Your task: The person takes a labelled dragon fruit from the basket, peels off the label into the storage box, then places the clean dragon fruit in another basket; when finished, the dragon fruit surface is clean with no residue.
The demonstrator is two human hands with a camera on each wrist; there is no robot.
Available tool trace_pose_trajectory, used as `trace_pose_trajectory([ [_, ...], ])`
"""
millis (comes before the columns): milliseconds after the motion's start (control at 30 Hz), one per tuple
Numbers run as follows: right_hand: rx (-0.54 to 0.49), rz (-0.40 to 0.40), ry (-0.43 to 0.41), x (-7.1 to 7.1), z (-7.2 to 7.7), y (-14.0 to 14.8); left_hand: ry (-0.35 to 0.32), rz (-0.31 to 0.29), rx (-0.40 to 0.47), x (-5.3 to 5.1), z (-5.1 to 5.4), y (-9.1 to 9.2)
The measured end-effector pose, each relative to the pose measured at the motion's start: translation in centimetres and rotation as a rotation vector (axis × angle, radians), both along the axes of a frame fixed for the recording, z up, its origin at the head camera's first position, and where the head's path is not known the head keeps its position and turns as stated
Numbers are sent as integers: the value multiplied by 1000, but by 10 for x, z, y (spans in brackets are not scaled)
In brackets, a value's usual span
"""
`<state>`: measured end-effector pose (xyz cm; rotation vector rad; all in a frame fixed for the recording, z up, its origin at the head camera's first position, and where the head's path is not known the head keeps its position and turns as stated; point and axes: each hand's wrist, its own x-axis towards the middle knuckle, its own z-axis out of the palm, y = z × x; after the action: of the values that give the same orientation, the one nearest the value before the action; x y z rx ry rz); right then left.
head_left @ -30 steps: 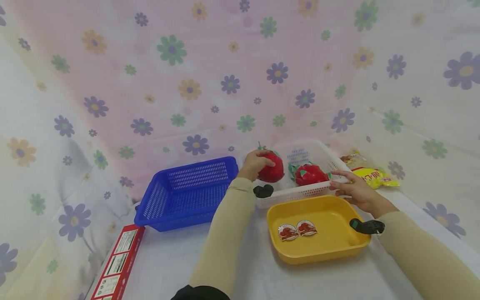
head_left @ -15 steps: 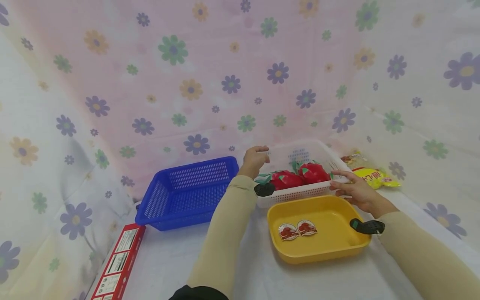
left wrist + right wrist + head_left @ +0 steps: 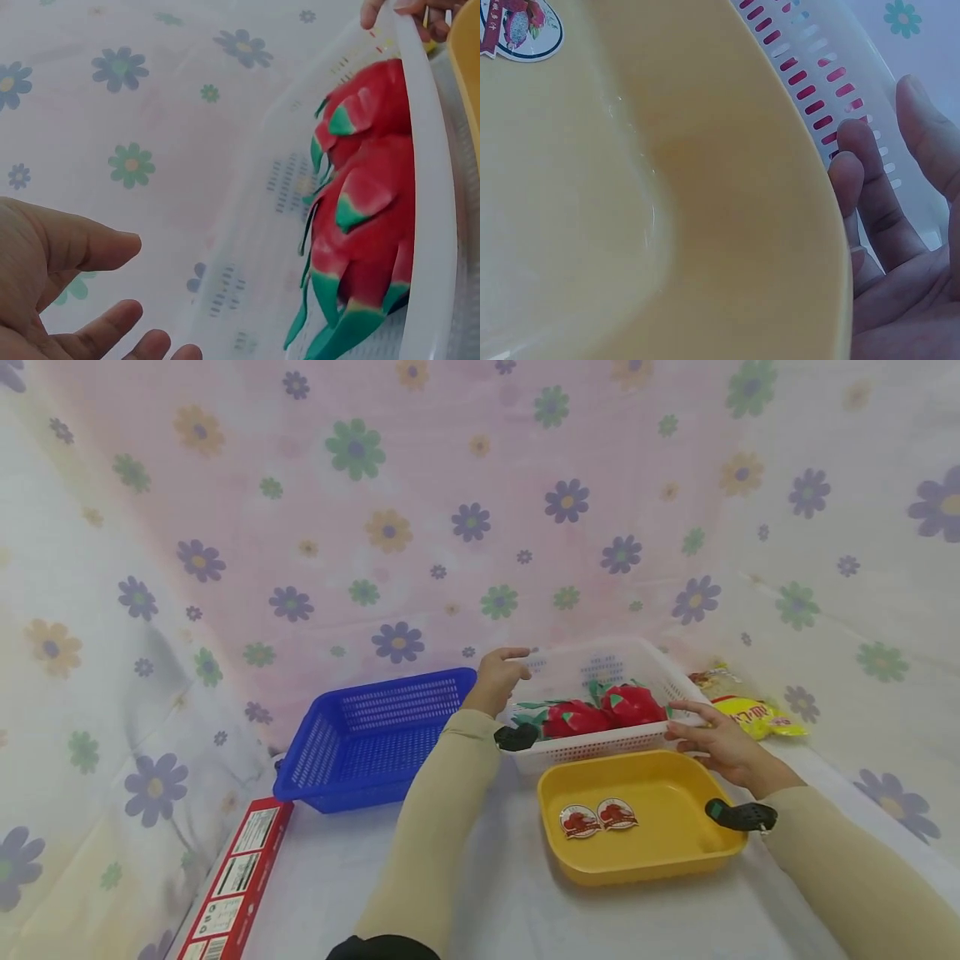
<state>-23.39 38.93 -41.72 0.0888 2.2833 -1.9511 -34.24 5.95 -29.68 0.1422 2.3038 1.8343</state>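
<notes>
Two red dragon fruits with green-tipped scales (image 3: 576, 718) (image 3: 360, 202) lie side by side in the white plastic basket (image 3: 592, 747). Over the basket's left end is my left hand (image 3: 497, 681), thumb and fingers spread apart and holding nothing. In the left wrist view, a gap separates this hand (image 3: 67, 277) from the fruits. My right hand (image 3: 723, 745) holds the basket's right front corner, with the rim between its digits. The right wrist view shows fingertips of that hand (image 3: 900, 217) against the slotted outer wall, beside the yellow tray (image 3: 742, 195).
In front of the basket stands the yellow tray, with two round dragon fruit stickers (image 3: 597, 818) inside. A blue basket (image 3: 375, 760) is at the left, near a long red box (image 3: 236, 877). Yellow snack packets (image 3: 753, 714) lie at the far right.
My left hand has lowered one dragon fruit into the white basket beside the other, let go of it and drawn slightly left. The right hand has stayed at the basket corner.
</notes>
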Motion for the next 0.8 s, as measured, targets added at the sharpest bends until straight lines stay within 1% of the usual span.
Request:
trace_pose_trajectory([
  [133,-10,9,1,-1,0,3,-10,-4,13,3,-2,-16],
  [233,-18,14,3,-3,0,4,-30,-17,-8,8,-7,-29],
  [333,-24,19,-1,-4,1,5,-48,-41,-38,19,-14,-44],
  [400,-15,25,0,-5,1,5,-46,-47,-66,29,-19,-57],
  [467,-3,29,-1,-6,2,4,-30,-68,-77,41,-23,-73],
  [533,12,27,0,-7,2,5,-9,-77,-90,52,-27,-89],
  [600,19,22,-3,-6,3,5,14,-85,-89,64,-31,-105],
  [667,20,16,-9,-5,3,5,16,-83,-86,76,-35,-121],
  [733,22,10,-19,-3,4,4,14,-78,-77,88,-42,-137],
  [800,49,2,-32,1,7,3,9,-73,-67,100,-50,-151],
])
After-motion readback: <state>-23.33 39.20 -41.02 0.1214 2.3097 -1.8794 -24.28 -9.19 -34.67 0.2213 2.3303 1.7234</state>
